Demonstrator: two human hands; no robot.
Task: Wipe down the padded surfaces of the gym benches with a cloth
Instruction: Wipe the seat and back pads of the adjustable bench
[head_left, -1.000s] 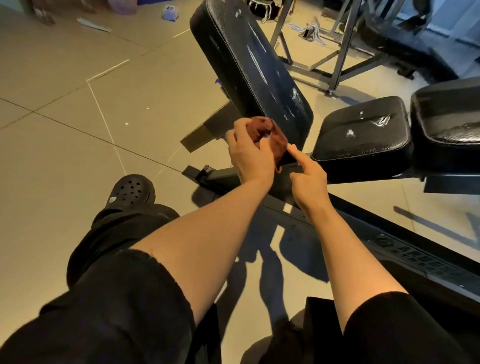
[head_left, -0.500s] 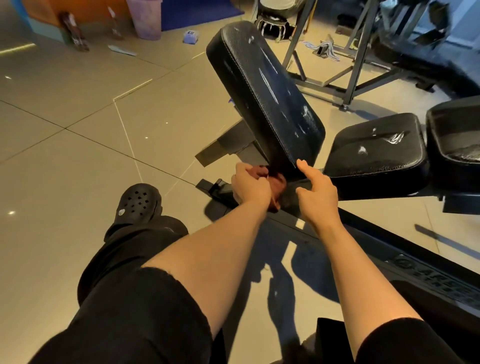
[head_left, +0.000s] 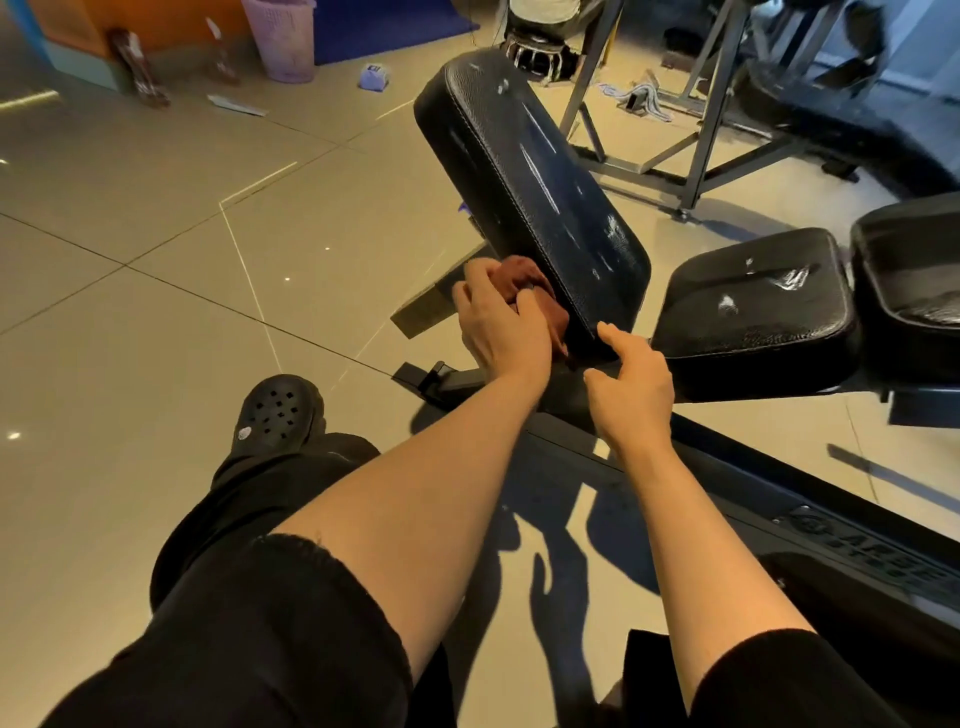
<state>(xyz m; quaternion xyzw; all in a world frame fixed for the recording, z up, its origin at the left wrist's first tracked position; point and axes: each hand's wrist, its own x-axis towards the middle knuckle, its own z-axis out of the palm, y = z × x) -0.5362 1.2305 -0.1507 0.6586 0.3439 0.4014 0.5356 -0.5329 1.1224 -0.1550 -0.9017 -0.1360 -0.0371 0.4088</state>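
Observation:
A tilted black padded back pad (head_left: 535, 192) rises from the bench frame, with pale wet streaks on its face. My left hand (head_left: 498, 327) is shut on a bunched reddish-brown cloth (head_left: 524, 283) pressed against the pad's left side edge near its lower end. My right hand (head_left: 631, 387) hovers just below the pad's bottom corner, fingers apart, index tip touching or nearly touching the edge. A black seat pad (head_left: 753, 312) with wet smears lies to the right, and another black pad (head_left: 914, 270) sits at the right edge.
The bench's black base rail (head_left: 831, 525) runs toward the lower right. My black clog (head_left: 278, 410) rests on the tiled floor at left. A grey metal rack frame (head_left: 696, 156) stands behind the bench. A pink bin (head_left: 280, 39) and small litter lie at the far left.
The cloth and my left hand dropped from the pad's front face to below it, then slid up along its left side edge. My right hand stayed near the bottom corner.

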